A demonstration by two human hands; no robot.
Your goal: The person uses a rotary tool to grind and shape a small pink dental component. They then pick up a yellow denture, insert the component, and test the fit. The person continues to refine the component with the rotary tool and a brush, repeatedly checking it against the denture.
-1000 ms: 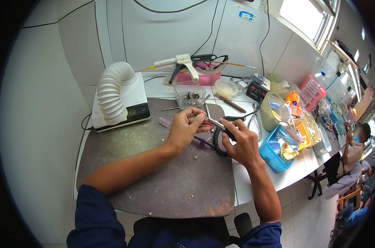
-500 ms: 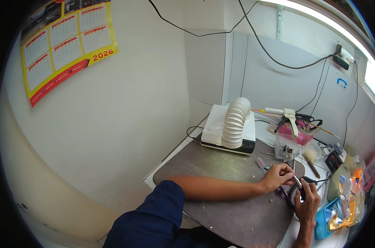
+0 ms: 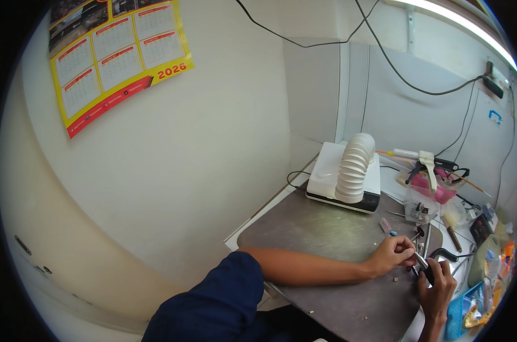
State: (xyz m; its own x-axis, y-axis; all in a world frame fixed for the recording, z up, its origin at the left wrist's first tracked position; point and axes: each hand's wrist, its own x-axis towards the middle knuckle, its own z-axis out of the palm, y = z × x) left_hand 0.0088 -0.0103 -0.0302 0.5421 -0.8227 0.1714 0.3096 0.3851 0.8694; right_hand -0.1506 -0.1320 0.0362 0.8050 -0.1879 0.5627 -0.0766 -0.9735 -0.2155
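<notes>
Head camera view: the left hand (image 3: 396,252) has its thumb and fingertips drawn together in a pinch above the brown, round-cornered work board (image 3: 321,239), close to its right edge; whether some small piece sits in that pinch is too hidden to tell. The right hand (image 3: 438,286) has its fingers curled round a slim silver-and-black pen-shaped handpiece (image 3: 421,261), the grip closed about its body, and the metal nose points at the left fingertips, touching or nearly so; I cannot tell which.

For such close work, steadiness would seem to matter most. Bracing one hand against the other, or resting both wrists on the board, should keep the nose from skating. The left fingertips sit very near it, so a light touch and short strokes, aimed away from the skin, look wisest. The black coiled cord (image 3: 444,255) lies just beyond the hands near the board's right edge; leaving it slack should spare the right wrist any tug. The white box-shaped machine with a ribbed hose (image 3: 354,171) stands at the board's far edge, well apart from the hands; if it draws dust, working nearer its mouth would probably help.
</notes>
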